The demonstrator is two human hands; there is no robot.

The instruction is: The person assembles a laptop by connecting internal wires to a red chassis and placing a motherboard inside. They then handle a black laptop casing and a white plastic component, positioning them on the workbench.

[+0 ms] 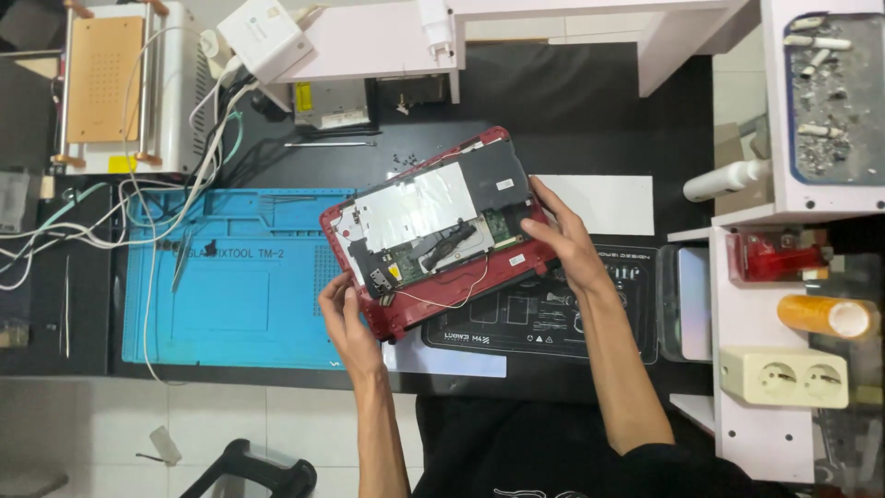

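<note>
A red laptop base (433, 221) with its cover off lies tilted over the black desk, showing a silver metal shield, a green circuit board and a thin white wire. My left hand (346, 318) grips its near-left corner from below. At the laptop's right edge, my right hand (562, 235) holds it with fingers curled over the rim. Both hands lift or steady it above the mats.
A blue repair mat (230, 277) with tweezers lies to the left, a black printed mat (553, 318) under the laptop's right side. Small screws (406, 161) are scattered behind. White cables, a white machine (120, 83), a shelf with a socket strip (784, 376) and an ashtray (834, 92) surround the desk.
</note>
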